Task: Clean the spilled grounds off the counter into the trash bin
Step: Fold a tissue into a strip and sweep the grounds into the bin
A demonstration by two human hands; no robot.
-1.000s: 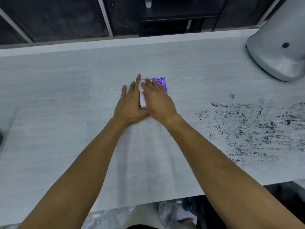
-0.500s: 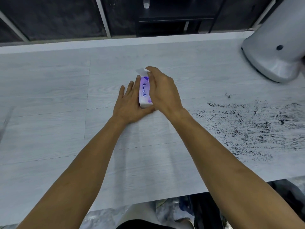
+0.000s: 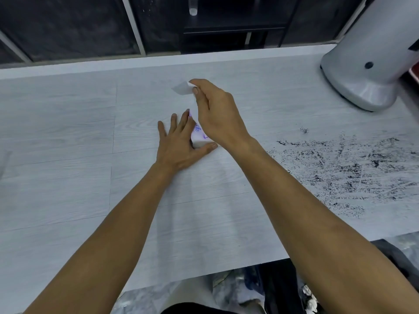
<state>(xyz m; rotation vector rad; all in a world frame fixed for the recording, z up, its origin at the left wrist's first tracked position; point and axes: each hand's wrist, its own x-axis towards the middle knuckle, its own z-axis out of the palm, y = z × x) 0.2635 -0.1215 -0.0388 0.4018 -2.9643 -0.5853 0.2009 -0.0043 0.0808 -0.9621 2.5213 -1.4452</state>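
black grounds (image 3: 353,168) lie smeared and speckled across the pale counter (image 3: 68,155).

A: What's occluded?

B: Tissue pack (image 3: 199,134) mostly hidden between left hand (image 3: 179,145) and right hand (image 3: 216,114); print unreadable. Pulled tissue (image 3: 181,88) blurred, its end covered by the right fingers (image 3: 196,89).

A: Cropped?

B: Grounds (image 3: 349,168) run off the right edge. Grey appliance (image 3: 362,55) cut top and right. Table (image 3: 68,155) cut left.
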